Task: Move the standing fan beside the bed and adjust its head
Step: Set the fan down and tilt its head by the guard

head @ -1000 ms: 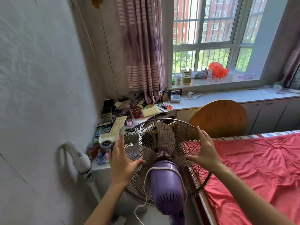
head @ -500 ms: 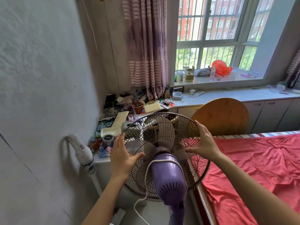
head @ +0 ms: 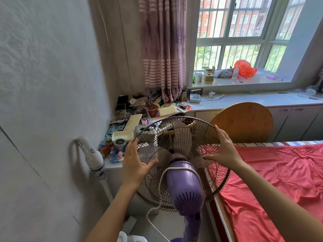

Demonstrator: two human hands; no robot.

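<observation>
Both hands lie flat on the cage [head: 201,130] back, fingers straight, thumbs splayed, clasping nothing: left hand [head: 134,165] at its left rim, right hand [head: 225,151] upper right. The wire is thin and likely flexes, so push evenly at the rim or grab the stiffer motor housing [head: 187,194]. The fan [head: 181,172] stands lower centre, just beside the bed [head: 279,180]. It's probably top-heavy. Mind the cord [head: 161,186].

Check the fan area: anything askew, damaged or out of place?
The white power cord is looped loose over the purple motor housing and dangles by the pole; it could snag. The desk corner behind is heaped with clutter. The fan cage shows no visible damage.
</observation>
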